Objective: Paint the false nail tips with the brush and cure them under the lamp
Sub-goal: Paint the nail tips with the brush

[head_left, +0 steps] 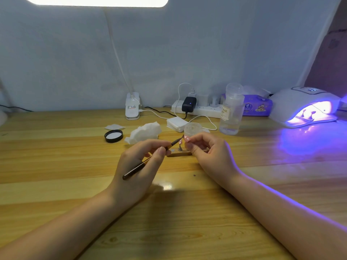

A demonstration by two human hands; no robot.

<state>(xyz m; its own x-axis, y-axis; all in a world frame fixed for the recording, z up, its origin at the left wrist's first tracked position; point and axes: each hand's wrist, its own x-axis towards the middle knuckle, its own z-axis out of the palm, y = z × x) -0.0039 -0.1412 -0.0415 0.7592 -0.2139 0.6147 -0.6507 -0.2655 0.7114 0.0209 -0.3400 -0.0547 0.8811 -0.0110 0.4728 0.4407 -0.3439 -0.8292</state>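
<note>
Two hands (139, 162) (208, 152), one brush (150, 159), one lit lamp (304, 106), one bottle (231, 109), one black lid (113, 136)

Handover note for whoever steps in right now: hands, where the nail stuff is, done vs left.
Left hand: holds the brush in a pen grip, bristles up against the nail tip.
Right hand: pinches that pink nail tip at its fingertips, above the wooden holder strip.
One more tip on a stand stands on the strip between the hands.
Open gel jar sits just behind the hands; its black lid lies off to the left.
Curing lamp, far right, is lit, with two stands inside.
Done: those two appear to be curing.
Left: finish this tip, probably the standing one, then cure both.
</note>
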